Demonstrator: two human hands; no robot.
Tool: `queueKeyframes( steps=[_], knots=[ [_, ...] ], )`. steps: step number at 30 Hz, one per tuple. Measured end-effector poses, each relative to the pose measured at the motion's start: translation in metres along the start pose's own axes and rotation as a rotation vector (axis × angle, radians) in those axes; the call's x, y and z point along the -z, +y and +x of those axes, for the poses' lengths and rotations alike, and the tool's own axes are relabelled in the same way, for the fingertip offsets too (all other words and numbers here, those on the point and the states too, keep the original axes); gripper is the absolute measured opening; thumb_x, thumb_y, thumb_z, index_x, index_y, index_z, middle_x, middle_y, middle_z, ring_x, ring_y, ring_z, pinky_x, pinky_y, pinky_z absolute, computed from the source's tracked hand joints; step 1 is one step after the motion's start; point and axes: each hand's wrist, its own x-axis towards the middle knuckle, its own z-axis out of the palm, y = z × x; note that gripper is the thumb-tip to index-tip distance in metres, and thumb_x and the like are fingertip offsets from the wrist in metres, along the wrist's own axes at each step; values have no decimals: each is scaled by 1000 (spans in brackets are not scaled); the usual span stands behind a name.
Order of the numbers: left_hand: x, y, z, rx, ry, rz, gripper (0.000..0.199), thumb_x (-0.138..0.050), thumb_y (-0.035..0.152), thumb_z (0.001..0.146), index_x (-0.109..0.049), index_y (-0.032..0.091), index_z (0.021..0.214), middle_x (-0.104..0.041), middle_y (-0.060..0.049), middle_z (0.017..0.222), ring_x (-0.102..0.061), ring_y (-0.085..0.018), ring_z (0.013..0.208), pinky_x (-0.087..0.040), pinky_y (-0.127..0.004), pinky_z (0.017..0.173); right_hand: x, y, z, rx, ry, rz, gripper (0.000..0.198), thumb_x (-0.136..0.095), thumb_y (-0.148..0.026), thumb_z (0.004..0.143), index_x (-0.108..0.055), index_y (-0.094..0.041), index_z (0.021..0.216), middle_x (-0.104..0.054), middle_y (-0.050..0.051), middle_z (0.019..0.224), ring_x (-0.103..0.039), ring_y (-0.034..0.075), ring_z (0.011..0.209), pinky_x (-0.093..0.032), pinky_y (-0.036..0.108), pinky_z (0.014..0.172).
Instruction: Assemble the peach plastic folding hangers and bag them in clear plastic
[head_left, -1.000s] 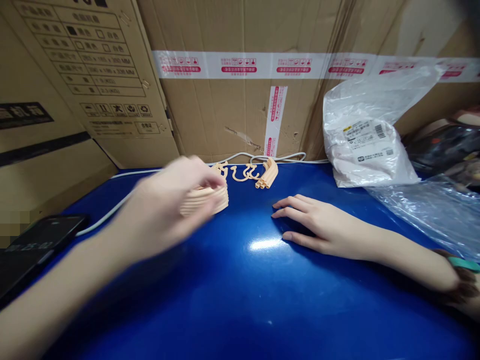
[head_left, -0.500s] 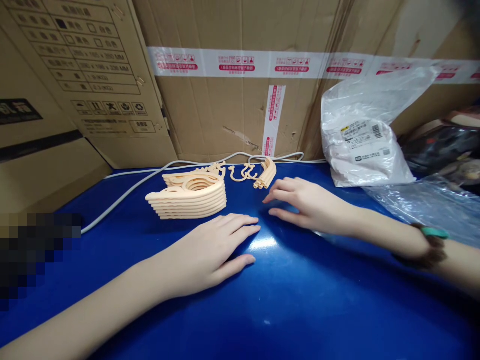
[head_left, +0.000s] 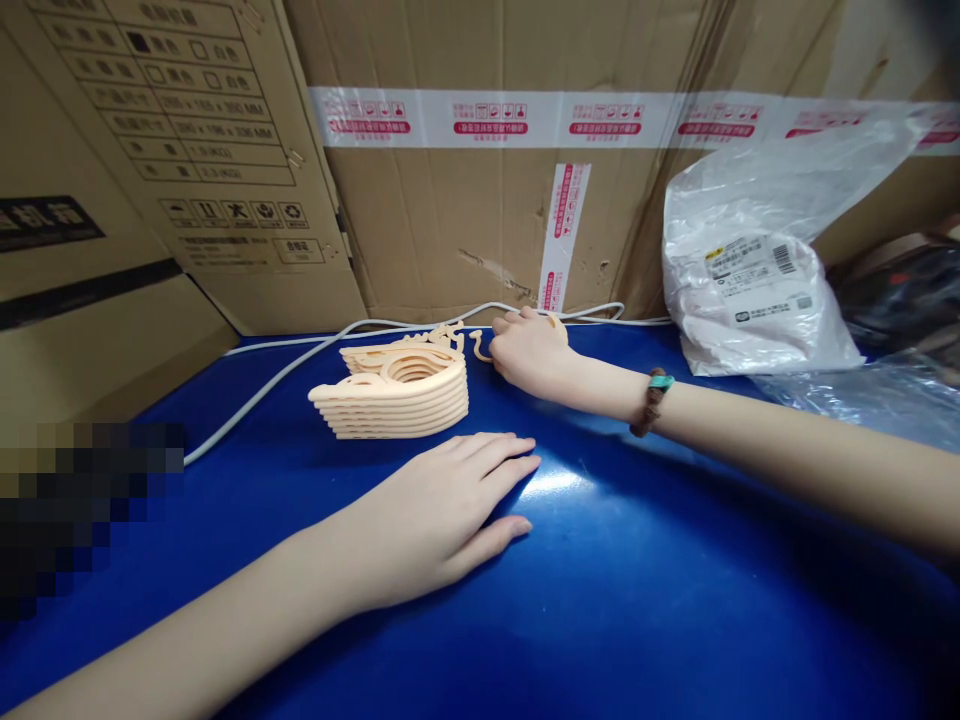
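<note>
My left hand [head_left: 457, 500] lies flat and open on the blue tabletop, fingers stretched to the right, holding nothing. Just beyond it stands a neat stack of cream plastic clothes-hanger pieces [head_left: 394, 405]. My right hand [head_left: 531, 350] reaches to the back of the table, over the loose cream hooks. Its fingers are curled downward, and their tips, with anything between them, are hidden. One cream hook [head_left: 480, 348] shows to the left of that hand. Part of a bundle of curved cream pieces [head_left: 559, 328] shows behind it. More small hooks [head_left: 446, 334] lie behind the stack.
Cardboard boxes [head_left: 435, 230] wall off the back and left. A white cable [head_left: 281, 375] runs along the rear edge and down the left side. At the right stands a white plastic bag [head_left: 772, 310] with a label, beside clear plastic film [head_left: 892, 395].
My right hand has moved left and away from me, onto the loose hooks, and its fingers have curled. My left hand stays flat. The whole view has shifted slightly.
</note>
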Motion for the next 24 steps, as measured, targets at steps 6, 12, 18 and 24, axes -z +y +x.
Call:
queueKeyframes(
  steps=[6, 12, 18, 24],
  knots=[
    [0, 2, 0, 2, 4, 38, 43, -41, 36, 101, -52, 12, 135, -54, -14, 140, -50, -28, 129, -43, -44, 106, 8, -8, -15, 115, -3, 22, 24, -50, -14, 88, -73, -9, 85, -69, 15, 93, -59, 27, 91, -32, 38, 82],
    [-1, 8, 0, -56, 51, 44, 34, -42, 28, 100, -60, 13, 123, -63, -12, 126, -60, -27, 111, -49, -42, 95, 23, -21, -66, 181, 15, 110, 24, -51, -21, 94, -70, -14, 82, -67, 8, 88, -56, 20, 83, -30, 34, 79],
    [5, 17, 3, -137, 189, 92, 25, -46, 21, 96, -62, 14, 78, -64, -6, 82, -58, -21, 77, -48, -33, 71, 37, -24, -107, 204, 86, 351, 23, -56, -30, 93, -66, -16, 78, -64, 3, 77, -53, 16, 70, -30, 31, 72],
    [1, 17, 5, -103, 207, 163, 22, -44, 22, 97, -63, 15, 91, -64, -7, 87, -59, -23, 78, -48, -34, 64, 38, 23, -94, -84, 129, 358, 21, -52, -33, 94, -64, -18, 87, -66, 3, 78, -58, 16, 71, -35, 28, 68]
  ],
)
